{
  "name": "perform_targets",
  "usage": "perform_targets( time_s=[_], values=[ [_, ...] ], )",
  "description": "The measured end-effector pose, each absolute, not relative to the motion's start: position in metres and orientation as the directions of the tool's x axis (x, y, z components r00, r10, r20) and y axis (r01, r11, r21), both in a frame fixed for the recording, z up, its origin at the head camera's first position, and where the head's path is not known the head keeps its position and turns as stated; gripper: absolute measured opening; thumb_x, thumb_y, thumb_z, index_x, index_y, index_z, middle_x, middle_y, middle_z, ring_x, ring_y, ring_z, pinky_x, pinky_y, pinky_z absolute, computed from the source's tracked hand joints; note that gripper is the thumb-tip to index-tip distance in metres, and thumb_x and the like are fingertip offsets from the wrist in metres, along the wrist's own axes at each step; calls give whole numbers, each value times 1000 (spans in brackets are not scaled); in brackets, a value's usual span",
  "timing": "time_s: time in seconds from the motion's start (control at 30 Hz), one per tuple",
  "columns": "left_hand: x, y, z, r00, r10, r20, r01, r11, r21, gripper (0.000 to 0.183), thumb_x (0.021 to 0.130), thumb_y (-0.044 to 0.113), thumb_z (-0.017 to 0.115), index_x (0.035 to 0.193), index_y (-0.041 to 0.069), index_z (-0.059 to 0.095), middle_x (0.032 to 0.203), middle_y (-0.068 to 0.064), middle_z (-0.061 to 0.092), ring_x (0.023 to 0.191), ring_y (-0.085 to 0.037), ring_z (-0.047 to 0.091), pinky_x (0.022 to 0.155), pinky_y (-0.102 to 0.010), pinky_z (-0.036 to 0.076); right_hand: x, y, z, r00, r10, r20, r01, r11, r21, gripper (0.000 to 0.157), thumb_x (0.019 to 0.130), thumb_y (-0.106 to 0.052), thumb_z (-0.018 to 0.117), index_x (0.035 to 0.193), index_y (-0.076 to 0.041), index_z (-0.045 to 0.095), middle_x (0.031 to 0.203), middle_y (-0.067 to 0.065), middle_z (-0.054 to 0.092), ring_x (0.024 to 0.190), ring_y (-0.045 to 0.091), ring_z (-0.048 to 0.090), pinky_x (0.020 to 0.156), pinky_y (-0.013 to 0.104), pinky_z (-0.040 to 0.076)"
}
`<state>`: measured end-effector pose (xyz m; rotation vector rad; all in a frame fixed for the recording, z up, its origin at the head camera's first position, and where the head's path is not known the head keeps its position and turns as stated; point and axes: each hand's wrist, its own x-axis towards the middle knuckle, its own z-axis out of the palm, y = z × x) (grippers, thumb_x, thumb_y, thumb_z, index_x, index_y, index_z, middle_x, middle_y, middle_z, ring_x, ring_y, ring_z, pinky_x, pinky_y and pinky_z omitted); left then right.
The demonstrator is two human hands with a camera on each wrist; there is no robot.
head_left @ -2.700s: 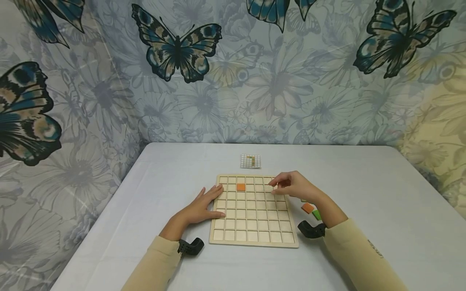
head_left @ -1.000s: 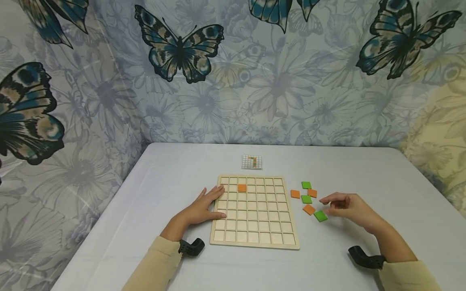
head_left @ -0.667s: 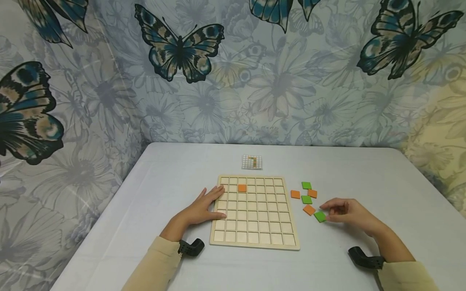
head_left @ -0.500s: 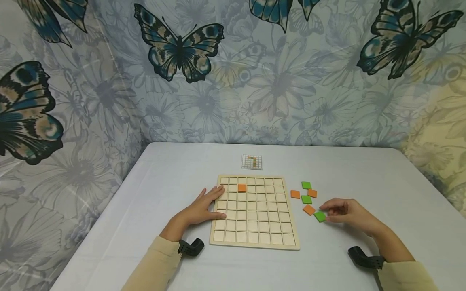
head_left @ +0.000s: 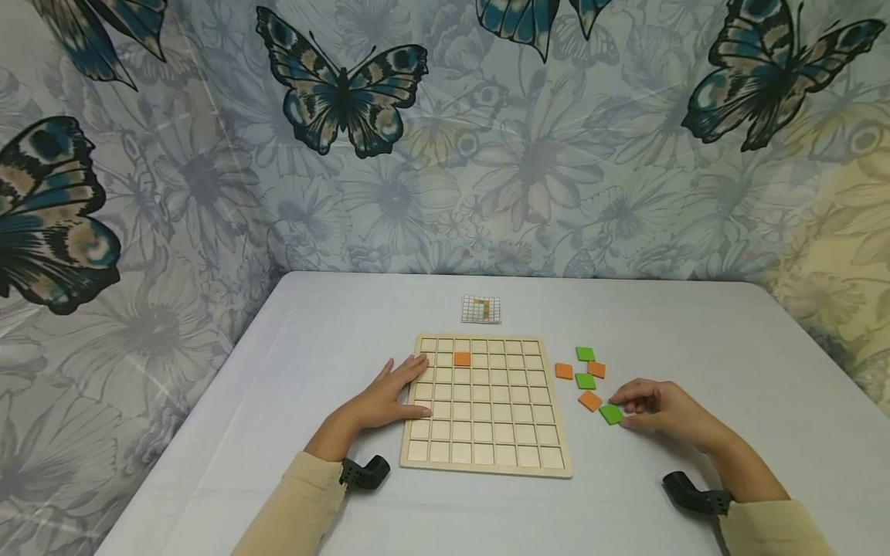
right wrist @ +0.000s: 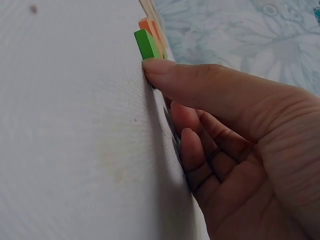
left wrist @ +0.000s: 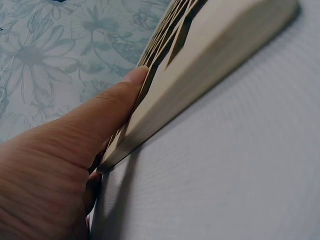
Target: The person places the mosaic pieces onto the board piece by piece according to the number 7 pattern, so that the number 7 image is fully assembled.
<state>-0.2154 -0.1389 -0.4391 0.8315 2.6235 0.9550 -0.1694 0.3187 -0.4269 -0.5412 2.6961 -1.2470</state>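
My left hand (head_left: 382,398) lies with spread fingers on the left edge of a wooden grid board (head_left: 483,429); in the left wrist view its thumb (left wrist: 117,100) rests over the raised rim. One orange tile (head_left: 462,358) sits in a cell of the board's second row. To the board's right, my right hand (head_left: 669,413) pinches a green square tile (head_left: 611,415) at its near right side, between thumb and index finger. The right wrist view has the thumb tip against the tile's edge, with the other fingers curled below.
Beside the board lie more loose tiles: an orange tile (head_left: 564,371), a green tile (head_left: 585,381) and several others. Behind the board is a small pattern card (head_left: 480,309) printed with a grid. The white table (head_left: 334,324) backs onto a butterfly-print curtain (head_left: 528,170).
My right hand has gone from over the board's right side to the loose tiles, then closed in on the nearest green one, which shifted slightly. The left hand stays put.
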Motion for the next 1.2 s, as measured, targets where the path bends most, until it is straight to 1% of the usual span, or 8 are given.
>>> perform_targets(
  time_s=[0.1, 0.27, 0.47, 0.57, 0.83, 1.03, 1.07, 1.2],
  values=[
    [-216, -139, -439, -815, 580, -19, 432, 628, 647, 88, 80, 42, 70, 148, 7, 25, 156, -6, 18, 146, -25, 11, 120, -47, -7, -169, 318, -427, -928, -369, 47, -276, 600, -751, 27, 73, -10, 77, 97, -1, 68, 93, -2, 60, 72, 2, 50, 58, 17, 46],
    [-217, -138, -440, -815, 579, -23, 430, 631, 645, 89, 80, 42, 70, 148, 8, 25, 157, -5, 17, 146, -24, 11, 120, -46, -7, -169, 317, -425, -927, -371, 47, -282, 610, -741, 26, 72, -8, 77, 95, 0, 67, 89, 0, 59, 70, 3, 48, 57, 18, 44],
    [-218, -139, -441, -821, 570, -46, 416, 651, 635, 90, 80, 43, 70, 149, 12, 22, 157, -1, 15, 146, -19, 9, 120, -42, -8, -169, 314, -423, -949, -316, 14, -236, 676, -698, 27, 70, -9, 79, 92, -1, 67, 79, 0, 58, 67, 1, 47, 55, 18, 43],
    [-217, -139, -441, -818, 574, -39, 423, 646, 635, 89, 80, 42, 70, 149, 11, 23, 157, -2, 16, 146, -20, 9, 120, -43, -8, -169, 313, -422, -955, -298, 19, -232, 701, -675, 26, 70, -9, 80, 91, 0, 67, 74, 0, 56, 65, 0, 46, 53, 18, 43],
    [-217, -140, -441, -822, 569, -29, 420, 640, 644, 90, 79, 43, 71, 148, 10, 24, 157, -3, 17, 146, -22, 11, 120, -44, -7, -170, 311, -423, -959, -282, 20, -226, 719, -657, 26, 69, -11, 80, 90, -2, 69, 69, -2, 52, 61, 0, 43, 49, 19, 39],
    [-217, -140, -441, -817, 576, -35, 422, 638, 644, 89, 80, 44, 69, 149, 11, 23, 157, -2, 16, 146, -20, 9, 120, -43, -8, -170, 312, -422, -954, -299, -10, -217, 716, -664, 29, 70, -13, 80, 93, -1, 68, 69, -2, 51, 62, 0, 42, 49, 20, 37],
    [-217, -140, -441, -817, 575, -42, 420, 642, 641, 89, 80, 44, 69, 149, 12, 22, 157, -1, 15, 146, -19, 8, 120, -42, -8, -170, 312, -422, -954, -301, -12, -217, 715, -664, 29, 70, -13, 80, 93, -1, 68, 69, -2, 51, 62, 0, 42, 49, 20, 37],
    [-217, -139, -440, -817, 575, -38, 422, 641, 641, 89, 80, 44, 69, 149, 11, 23, 157, -1, 15, 146, -20, 9, 120, -43, -8, -169, 311, -420, -952, -307, -2, -231, 723, -651, 27, 71, -13, 79, 92, -1, 68, 68, -3, 50, 61, 0, 42, 49, 20, 36]
  ],
)
